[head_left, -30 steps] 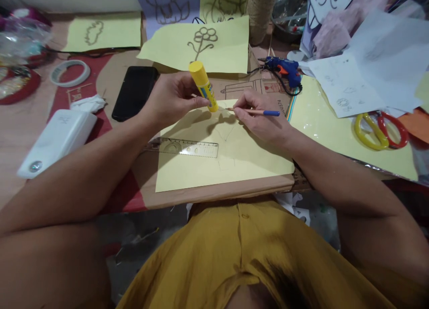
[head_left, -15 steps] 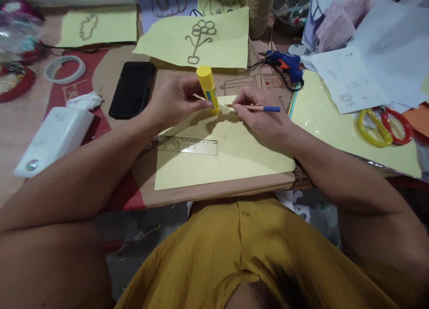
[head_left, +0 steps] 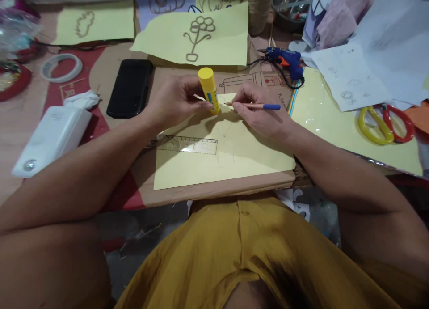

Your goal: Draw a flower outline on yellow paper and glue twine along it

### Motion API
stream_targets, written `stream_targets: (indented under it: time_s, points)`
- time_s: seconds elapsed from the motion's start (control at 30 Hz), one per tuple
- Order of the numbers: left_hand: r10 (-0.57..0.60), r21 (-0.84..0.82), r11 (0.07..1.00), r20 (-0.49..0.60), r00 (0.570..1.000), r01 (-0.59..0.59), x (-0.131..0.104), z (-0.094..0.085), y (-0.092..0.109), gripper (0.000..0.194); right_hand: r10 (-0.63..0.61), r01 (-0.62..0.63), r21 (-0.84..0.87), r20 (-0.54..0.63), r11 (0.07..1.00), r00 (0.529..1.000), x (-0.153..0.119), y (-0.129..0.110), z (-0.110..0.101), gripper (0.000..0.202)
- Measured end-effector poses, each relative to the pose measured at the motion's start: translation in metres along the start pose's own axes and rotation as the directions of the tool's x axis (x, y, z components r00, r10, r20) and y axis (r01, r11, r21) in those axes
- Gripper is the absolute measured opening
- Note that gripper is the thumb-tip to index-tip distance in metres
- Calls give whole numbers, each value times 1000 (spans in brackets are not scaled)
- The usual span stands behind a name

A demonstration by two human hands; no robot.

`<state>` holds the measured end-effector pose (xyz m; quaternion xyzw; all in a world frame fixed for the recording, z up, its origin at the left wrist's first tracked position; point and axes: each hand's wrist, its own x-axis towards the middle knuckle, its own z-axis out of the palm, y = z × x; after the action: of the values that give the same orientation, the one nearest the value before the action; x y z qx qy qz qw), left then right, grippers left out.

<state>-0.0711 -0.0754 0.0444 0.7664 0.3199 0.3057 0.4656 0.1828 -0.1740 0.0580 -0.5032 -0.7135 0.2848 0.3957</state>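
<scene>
My left hand is closed on a yellow glue stick, which stands nearly upright on a pale yellow sheet. Between the fingers of my right hand is a pencil with a blue end, its tip on the paper close to the glue stick's base. Faint pencil lines show on the sheet below both hands. A clear ruler lies across the sheet's left part.
Left of the sheet are a black phone, a white device and a tape roll. A blue glue gun, scissors and loose papers lie to the right. Behind is a flower drawing.
The camera view has shifted slightly. Both hands keep their holds, and the glue stick stands a little more upright.
</scene>
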Motion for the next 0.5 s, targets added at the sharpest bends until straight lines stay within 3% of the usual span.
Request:
stream_targets:
  time_s: [0.2,0.5]
  points:
    - [70,-13,997,17,997,-70,2,1,-4,38,-10,9,43,17,999,1000,0,-1,0,17]
    - [44,15,999,5,999,-44,1,1,-6,38,-3,3,6,3,1000,1000,0,1,1,18]
